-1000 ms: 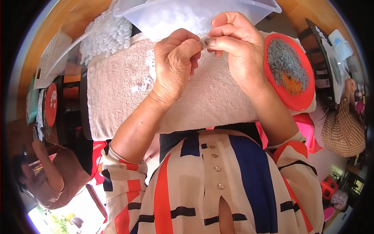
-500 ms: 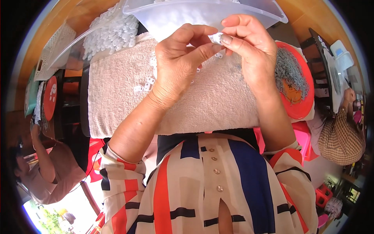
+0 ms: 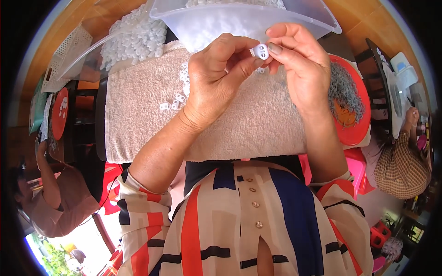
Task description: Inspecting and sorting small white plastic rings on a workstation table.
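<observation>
Above the towel, my left hand (image 3: 216,76) pinches a small white plastic cord lock (image 3: 261,51) between thumb and bent forefinger. Two dark holes show in its face. From the other side, my right hand (image 3: 299,64) presses its thumb to the lock's right edge, with a fingertip below and the upper fingers raised. Whether a thin cord is also between those fingertips cannot be made out. More white cord locks (image 3: 177,100) lie loose on the towel (image 3: 138,119) near my left wrist, and some are partly hidden behind my hands.
A translucent plastic bin (image 3: 221,27) of white pieces stands at the far edge. A pile of white pieces (image 3: 133,39) lies at far left. On the right, a red tray (image 3: 352,133) holds grey cords (image 3: 345,92). Co-workers sit on the left (image 3: 64,198) and right (image 3: 400,161).
The cord lock has turned so that its holed face shows. Both hands have shifted slightly right and nearer, still together at the lock.
</observation>
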A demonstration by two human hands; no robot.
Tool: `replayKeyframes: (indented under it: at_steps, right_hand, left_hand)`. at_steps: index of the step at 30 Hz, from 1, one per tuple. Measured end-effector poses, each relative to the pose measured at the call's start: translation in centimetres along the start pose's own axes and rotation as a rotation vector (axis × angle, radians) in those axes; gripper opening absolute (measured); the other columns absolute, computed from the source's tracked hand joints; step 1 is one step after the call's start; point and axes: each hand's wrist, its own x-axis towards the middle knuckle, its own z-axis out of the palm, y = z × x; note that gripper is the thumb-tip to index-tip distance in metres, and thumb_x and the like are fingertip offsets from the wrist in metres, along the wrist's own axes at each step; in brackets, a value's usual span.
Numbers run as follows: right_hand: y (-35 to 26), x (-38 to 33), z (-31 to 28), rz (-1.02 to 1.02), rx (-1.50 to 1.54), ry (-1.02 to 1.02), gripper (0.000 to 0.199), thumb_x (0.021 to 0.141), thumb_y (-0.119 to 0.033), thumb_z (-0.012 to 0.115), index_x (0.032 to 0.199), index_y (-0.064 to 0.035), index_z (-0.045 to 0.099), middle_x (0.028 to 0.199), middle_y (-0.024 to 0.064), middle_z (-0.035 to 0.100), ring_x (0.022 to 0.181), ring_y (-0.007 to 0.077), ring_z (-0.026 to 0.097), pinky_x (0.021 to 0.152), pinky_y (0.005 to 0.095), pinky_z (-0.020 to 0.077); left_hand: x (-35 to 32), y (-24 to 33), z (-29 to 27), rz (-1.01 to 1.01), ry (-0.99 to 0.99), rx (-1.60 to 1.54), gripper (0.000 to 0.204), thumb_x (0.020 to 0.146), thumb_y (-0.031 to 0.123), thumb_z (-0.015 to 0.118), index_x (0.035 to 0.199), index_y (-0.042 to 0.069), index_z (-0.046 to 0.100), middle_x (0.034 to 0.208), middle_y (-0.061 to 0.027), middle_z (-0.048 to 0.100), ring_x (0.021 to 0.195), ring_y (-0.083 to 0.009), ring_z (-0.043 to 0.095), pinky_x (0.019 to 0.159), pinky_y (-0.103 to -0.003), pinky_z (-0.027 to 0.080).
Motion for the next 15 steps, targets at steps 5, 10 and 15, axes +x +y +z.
replayKeyframes:
  at_steps: [5,10,15]
  right_hand:
    - [-0.33,-0.09,-0.2,0.028,-0.029,-0.052,0.021,0.088,-0.005,0.059,0.108,0.0028,0.058,0.088,0.0052,0.065,0.076,0.0118,0.06,0.064,0.0237,0.0435]
    - [-0.17,-0.04,0.01,0.068,-0.057,-0.059,0.018,0.09,-0.007,0.059,0.106,0.0011,0.059,0.087,0.0055,0.066,0.074,0.0124,0.061,0.063,0.023,0.0433]
    - [0.14,-0.1,0.13,0.116,-0.064,-0.093,0.014,0.091,-0.008,0.06,0.103,-0.0006,0.061,0.086,0.0053,0.066,0.072,0.0126,0.061,0.062,0.0226,0.0433]
  left_hand:
    - [-0.08,0.02,0.12,0.05,0.05,0.016,0.02,0.086,0.0,0.068,0.106,-0.002,0.064,0.087,-0.0039,0.068,0.075,-0.005,0.061,0.059,-0.017,0.047]
    - [0.06,-0.25,0.0,0.131,0.072,0.046,0.019,0.086,0.0,0.068,0.104,-0.002,0.065,0.085,-0.0033,0.066,0.074,-0.0051,0.06,0.059,-0.017,0.047]
    - [0.05,0.16,0.2,0.07,0.073,-0.025,0.015,0.087,0.001,0.067,0.102,-0.002,0.065,0.085,-0.0041,0.067,0.071,-0.0058,0.059,0.057,-0.018,0.047]
